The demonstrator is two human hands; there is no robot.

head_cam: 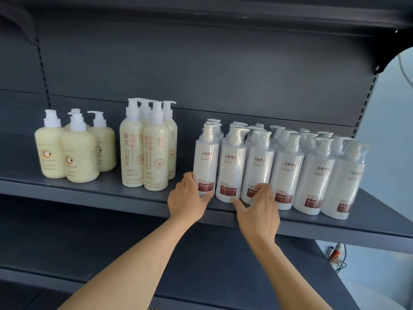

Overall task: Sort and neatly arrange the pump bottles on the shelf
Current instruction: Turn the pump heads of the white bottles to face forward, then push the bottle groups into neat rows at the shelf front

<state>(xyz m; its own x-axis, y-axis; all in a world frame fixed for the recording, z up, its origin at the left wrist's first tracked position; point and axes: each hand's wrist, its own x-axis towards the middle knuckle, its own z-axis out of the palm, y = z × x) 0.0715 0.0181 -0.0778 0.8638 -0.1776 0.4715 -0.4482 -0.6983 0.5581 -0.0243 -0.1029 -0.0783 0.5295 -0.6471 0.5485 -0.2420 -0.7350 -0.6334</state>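
Observation:
Three groups of pump bottles stand on the dark grey shelf [93, 193]. At the left are several squat cream bottles [78, 153]. In the middle are several tall cream bottles [154, 153] with red lettering. On the right stand several rows of white plastic-wrapped bottles with dark red labels. My left hand [187, 198] grips the base of the leftmost white bottle [206, 157]. My right hand [259, 211] touches the bottom of the third front white bottle [259, 166], fingers spread, thumb near the second bottle [232, 164].
A slotted upright [43, 70] runs up the back panel at the left. Another shelf [201, 276] lies below, and one overhangs above. A pale wall [391, 130] and some cables [337, 256] show past the right end of the unit.

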